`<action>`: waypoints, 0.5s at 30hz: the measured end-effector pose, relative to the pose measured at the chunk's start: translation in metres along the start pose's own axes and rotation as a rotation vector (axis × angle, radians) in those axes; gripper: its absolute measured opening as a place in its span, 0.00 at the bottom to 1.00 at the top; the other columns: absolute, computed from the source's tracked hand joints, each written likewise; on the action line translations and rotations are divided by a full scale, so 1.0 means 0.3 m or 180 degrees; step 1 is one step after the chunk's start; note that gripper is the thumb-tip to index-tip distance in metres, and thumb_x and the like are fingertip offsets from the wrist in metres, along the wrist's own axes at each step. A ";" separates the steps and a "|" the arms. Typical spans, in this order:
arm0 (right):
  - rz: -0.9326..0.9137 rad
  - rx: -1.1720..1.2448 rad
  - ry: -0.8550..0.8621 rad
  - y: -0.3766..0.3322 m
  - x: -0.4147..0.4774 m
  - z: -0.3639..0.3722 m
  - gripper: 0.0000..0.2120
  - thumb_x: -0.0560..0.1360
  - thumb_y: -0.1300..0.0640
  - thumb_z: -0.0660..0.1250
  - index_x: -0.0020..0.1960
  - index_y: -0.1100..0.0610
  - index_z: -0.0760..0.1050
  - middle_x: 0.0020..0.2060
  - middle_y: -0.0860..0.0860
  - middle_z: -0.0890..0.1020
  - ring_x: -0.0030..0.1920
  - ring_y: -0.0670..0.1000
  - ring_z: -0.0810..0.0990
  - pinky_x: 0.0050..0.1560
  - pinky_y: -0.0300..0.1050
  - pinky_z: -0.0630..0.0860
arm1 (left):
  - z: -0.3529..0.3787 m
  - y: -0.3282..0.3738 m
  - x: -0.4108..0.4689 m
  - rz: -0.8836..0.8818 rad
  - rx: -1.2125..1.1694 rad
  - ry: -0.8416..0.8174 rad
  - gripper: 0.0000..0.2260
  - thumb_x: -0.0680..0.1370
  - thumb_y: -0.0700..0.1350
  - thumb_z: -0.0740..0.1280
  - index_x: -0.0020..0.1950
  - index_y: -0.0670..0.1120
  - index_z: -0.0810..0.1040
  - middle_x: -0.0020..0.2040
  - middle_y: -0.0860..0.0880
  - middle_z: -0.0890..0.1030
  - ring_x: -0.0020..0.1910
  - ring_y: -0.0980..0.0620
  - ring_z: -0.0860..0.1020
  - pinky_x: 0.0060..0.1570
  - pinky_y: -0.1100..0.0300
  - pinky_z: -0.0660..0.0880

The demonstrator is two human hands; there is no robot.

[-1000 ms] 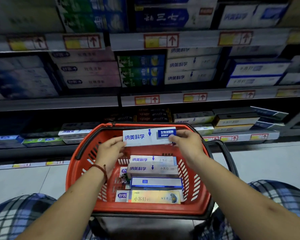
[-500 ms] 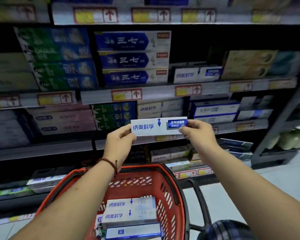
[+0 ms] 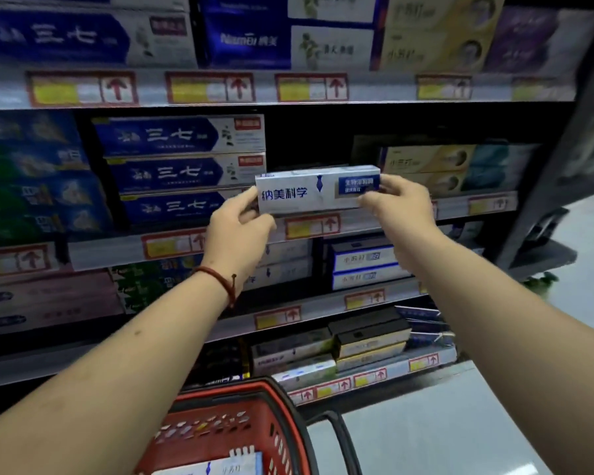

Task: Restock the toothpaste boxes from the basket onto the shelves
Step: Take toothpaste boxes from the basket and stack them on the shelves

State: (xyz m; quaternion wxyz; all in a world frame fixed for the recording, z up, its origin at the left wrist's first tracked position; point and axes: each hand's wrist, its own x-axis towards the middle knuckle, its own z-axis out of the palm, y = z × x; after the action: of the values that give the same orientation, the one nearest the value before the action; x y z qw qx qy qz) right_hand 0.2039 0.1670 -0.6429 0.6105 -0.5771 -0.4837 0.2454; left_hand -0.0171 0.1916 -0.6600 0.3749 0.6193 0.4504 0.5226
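Toothpaste box (image 3: 309,193), white with blue lettering, is held level in front of the shelves, one end in each hand. The left hand (image 3: 239,231) has its grip closed on the box's left end, thumb on the front face, and a red cord bracelet (image 3: 220,279) sits on that wrist. The right hand (image 3: 402,207) has its grip closed on the right end, fingertips over the blue label. The box hangs at the height of a dark gap in the second shelf (image 3: 306,142), between a stack of blue boxes (image 3: 182,169) to its left and yellow and teal boxes (image 3: 456,169) to its right. Price tags with red arrows (image 3: 311,226) line the shelf edge just below it. Low in view, the red basket (image 3: 254,426) holds another white box (image 3: 216,467).
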 end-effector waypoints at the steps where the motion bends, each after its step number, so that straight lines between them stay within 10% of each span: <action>1: -0.0070 -0.0013 0.0005 -0.012 0.027 -0.006 0.14 0.76 0.63 0.71 0.53 0.44 0.78 0.47 0.42 0.83 0.48 0.43 0.79 0.47 0.37 0.74 | 0.013 0.008 0.026 0.0042 0.0012 -0.0017 0.25 0.78 0.36 0.66 0.75 0.50 0.71 0.71 0.51 0.74 0.68 0.55 0.74 0.42 0.77 0.74; 5: -0.0097 -0.0070 0.0105 -0.034 0.126 -0.022 0.13 0.75 0.64 0.71 0.52 0.48 0.79 0.45 0.44 0.83 0.45 0.44 0.80 0.44 0.38 0.75 | 0.065 0.049 0.096 0.0109 0.0064 -0.0071 0.29 0.73 0.43 0.67 0.75 0.53 0.72 0.70 0.54 0.76 0.68 0.54 0.75 0.66 0.54 0.75; 15: 0.0035 -0.0303 -0.0190 0.022 0.270 -0.049 0.20 0.73 0.70 0.67 0.63 0.55 0.76 0.53 0.51 0.82 0.52 0.51 0.81 0.49 0.45 0.78 | 0.161 0.034 0.173 -0.0072 0.0389 0.0169 0.29 0.77 0.43 0.68 0.78 0.48 0.66 0.72 0.51 0.73 0.69 0.51 0.73 0.70 0.50 0.71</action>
State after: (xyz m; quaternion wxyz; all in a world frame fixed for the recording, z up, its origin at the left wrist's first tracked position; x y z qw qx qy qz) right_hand 0.2517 0.2309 -0.6224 0.5664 -0.6006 -0.5096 0.2425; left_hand 0.0348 0.2381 -0.6427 0.3301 0.6218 0.4982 0.5061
